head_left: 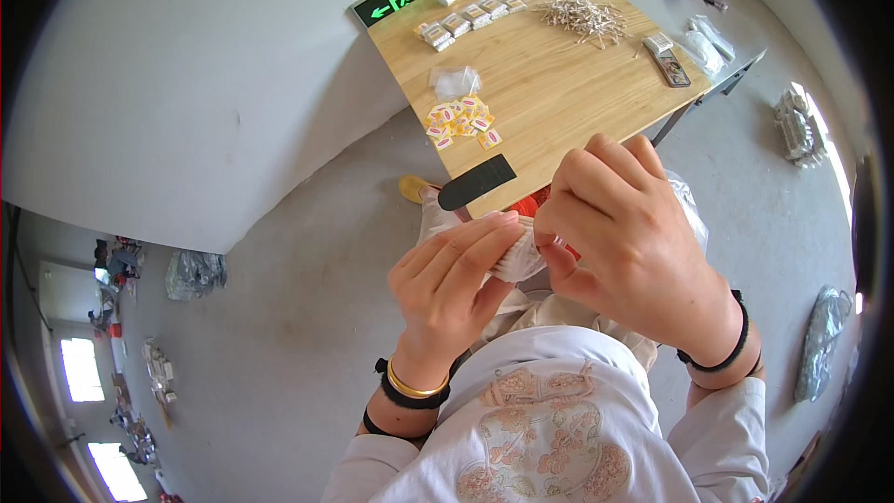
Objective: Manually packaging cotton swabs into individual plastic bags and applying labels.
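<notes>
Just off the near edge of the wooden table (549, 93), in the head view, a white ribbed bundle (518, 261) is suspended in the hands. The left hand (445, 284) is closed on it, fingers over the top, thumb below. The right hand (624, 224) has its fingers curled at the bundle's right end; whether they grip it cannot be told. On the table's near-left corner lies a black strip (477, 183); along its left side, yellow cards (462, 121) and clear bags (455, 84). Toward its far edge are small packs (473, 17) in a row and a heap of thin white sticks (585, 19); at its right edge, a phone (670, 67).
</notes>
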A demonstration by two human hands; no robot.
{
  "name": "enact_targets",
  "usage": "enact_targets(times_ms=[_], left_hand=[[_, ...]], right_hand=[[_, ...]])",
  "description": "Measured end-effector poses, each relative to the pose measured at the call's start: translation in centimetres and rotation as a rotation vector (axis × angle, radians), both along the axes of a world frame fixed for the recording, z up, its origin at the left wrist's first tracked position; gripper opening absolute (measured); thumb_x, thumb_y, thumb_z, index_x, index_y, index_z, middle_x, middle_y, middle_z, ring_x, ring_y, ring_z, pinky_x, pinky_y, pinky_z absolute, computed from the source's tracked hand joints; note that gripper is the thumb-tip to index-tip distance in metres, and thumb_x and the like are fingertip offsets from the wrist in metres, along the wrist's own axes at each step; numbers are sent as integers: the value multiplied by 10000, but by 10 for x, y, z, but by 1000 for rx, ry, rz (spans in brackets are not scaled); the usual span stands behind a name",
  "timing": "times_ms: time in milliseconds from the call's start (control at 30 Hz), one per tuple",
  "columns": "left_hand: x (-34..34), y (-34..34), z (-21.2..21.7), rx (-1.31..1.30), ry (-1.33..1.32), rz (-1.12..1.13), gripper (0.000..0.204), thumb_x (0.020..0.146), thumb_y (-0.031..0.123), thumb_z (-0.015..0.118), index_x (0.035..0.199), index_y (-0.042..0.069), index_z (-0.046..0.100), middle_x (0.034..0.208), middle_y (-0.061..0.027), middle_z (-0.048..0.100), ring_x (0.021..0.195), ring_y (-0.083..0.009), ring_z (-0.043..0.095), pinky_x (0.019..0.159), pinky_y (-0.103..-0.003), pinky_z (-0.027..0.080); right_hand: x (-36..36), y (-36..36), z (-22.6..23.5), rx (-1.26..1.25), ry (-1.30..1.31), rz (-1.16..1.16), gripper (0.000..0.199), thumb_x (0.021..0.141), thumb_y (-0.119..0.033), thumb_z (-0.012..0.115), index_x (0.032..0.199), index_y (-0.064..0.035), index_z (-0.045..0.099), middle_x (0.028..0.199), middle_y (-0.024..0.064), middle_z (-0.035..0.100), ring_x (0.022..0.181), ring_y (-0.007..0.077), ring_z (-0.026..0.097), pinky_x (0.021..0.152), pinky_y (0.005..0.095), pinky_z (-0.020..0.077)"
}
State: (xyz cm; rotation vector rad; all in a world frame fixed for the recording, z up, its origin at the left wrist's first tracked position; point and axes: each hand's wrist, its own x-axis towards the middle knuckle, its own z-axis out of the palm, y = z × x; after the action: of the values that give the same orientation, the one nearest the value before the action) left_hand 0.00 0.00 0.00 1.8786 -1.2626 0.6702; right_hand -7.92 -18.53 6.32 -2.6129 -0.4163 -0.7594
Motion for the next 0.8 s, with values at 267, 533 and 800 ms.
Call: enact_targets(times_ms=[267, 533, 800], left_hand=[[3, 7, 0, -46, 178, -48, 297, 752, 26, 784, 1034, 9, 692, 1008, -116, 749, 892, -252, 736, 776, -321, 576], [8, 0, -12, -240, 658, -204, 224, 842, -20, 746, 1055, -22, 675, 1044, -143, 738, 974, -214, 714, 881, -332, 549], [16, 6, -33, -392, 990, -192, 247, 853, -16, 755, 1089, -22, 681, 1061, -106, 722, 1003, -153, 669, 924, -307, 507]], right_hand=[[-9, -25, 6, 253, 15, 21, 187, 590, -36, 714, 726, -68, 590, 793, 42, 503, 752, 241, 502, 728, 325, 392], [-8, -110, -206, -128, 459, -497, 22, 748, -36, 645, 769, -35, 651, 779, 90, 645, 783, 279, 633, 703, 390, 484], [12, -73, -149, 308, 567, -448, 95, 835, -99, 665, 923, -65, 676, 834, 92, 685, 848, 285, 676, 727, 383, 529]])
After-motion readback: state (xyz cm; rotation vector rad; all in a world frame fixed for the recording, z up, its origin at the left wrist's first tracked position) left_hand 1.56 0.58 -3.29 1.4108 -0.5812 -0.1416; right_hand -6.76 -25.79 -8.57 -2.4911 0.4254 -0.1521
